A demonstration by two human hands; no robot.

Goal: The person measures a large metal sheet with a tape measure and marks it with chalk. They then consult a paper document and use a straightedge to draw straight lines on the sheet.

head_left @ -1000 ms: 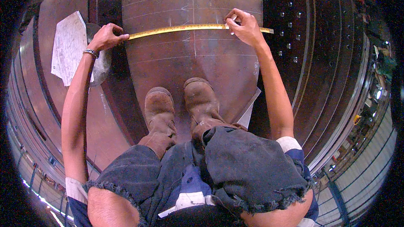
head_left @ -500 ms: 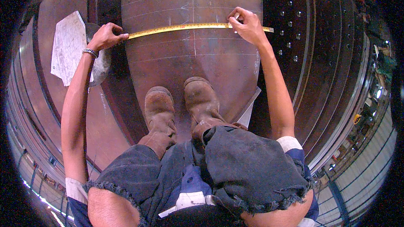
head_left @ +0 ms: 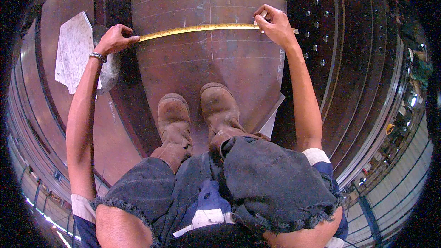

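A yellow tape measure is stretched across a brown steel plate marked with thin white lines. My left hand pinches one end at the plate's left edge. Near the right edge, my right hand is closed around a short white chalk stick, just over the tape. The tape runs under that hand, and its far tip shows past the wrist. Whether the right fingers also press the tape, I cannot tell.
My brown boots stand on the plate. A scuffed pale sheet and a rounded grey piece lie left. Dark steel with bolt holes runs along the right. A pale corner piece pokes out beside my right leg.
My right hand has shifted slightly right and away from me along the tape with the chalk. My left hand stays at its end of the tape.
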